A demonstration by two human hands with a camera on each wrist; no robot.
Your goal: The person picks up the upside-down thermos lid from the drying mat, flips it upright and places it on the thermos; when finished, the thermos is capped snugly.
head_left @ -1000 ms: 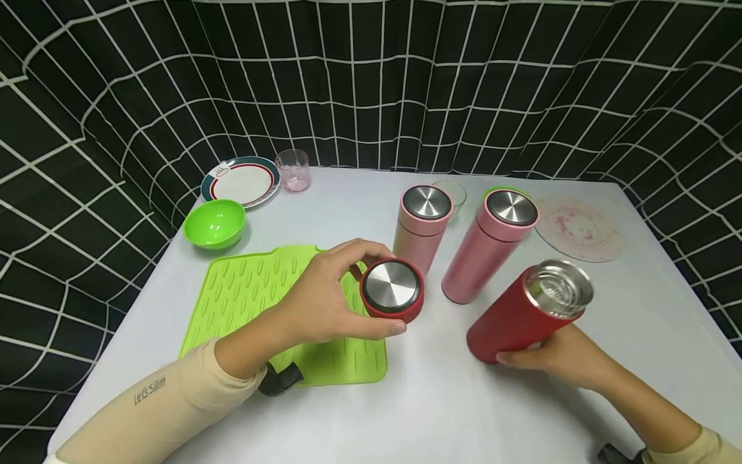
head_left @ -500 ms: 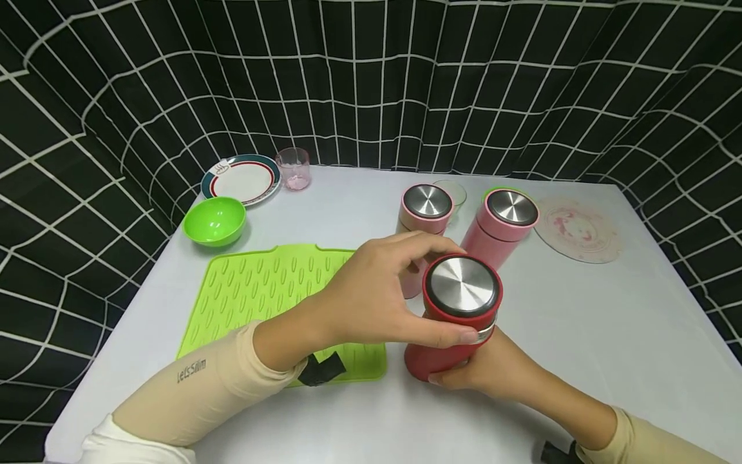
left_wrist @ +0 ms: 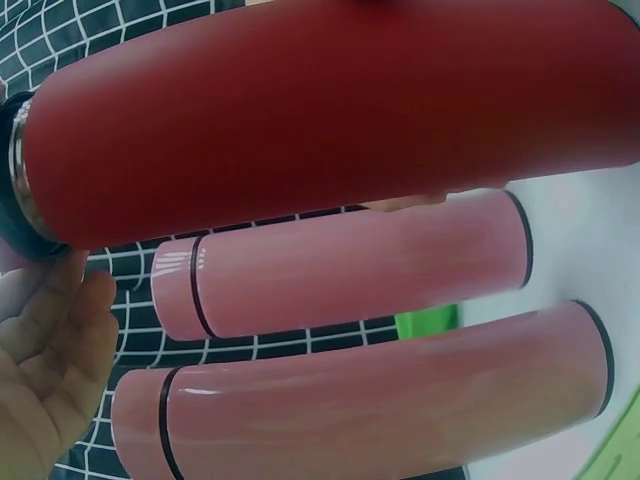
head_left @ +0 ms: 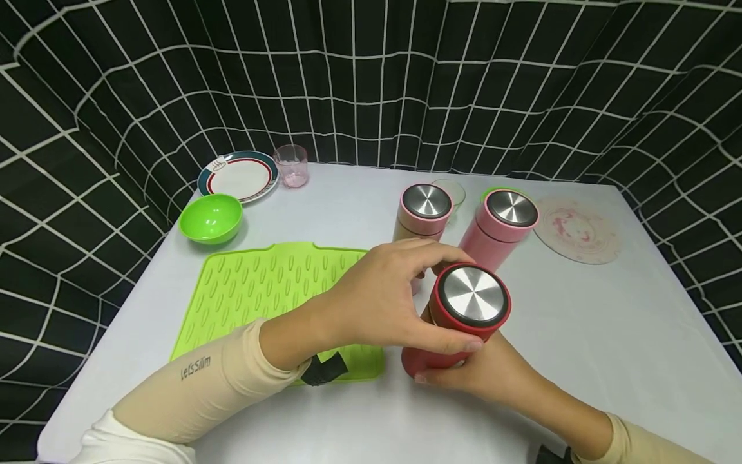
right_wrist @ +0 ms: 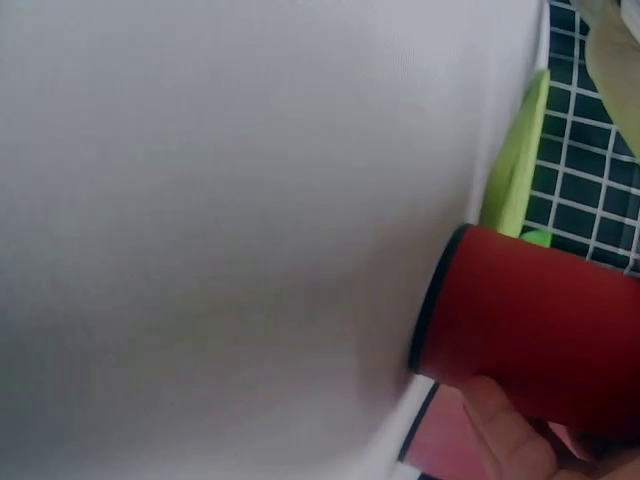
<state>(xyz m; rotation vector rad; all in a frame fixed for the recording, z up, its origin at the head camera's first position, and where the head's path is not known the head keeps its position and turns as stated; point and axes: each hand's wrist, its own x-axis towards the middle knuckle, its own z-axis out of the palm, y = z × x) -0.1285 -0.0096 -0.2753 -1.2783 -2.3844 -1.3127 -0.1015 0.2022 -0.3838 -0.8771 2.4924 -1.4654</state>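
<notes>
On the white tabletop (head_left: pixel 608 309), just right of the green ribbed mat (head_left: pixel 261 290), you held a red flask (head_left: pixel 431 351) tilted toward you. Your right hand (head_left: pixel 493 377) had its grip wrapped around the flask's lower body. Your left hand (head_left: pixel 385 299) had its fingers curled around the red lid with a steel top (head_left: pixel 472 299), seated on the flask's mouth. Two pink flasks (head_left: pixel 498 229) stood upright just behind, with a green bowl (head_left: pixel 210 218) at far left.
</notes>
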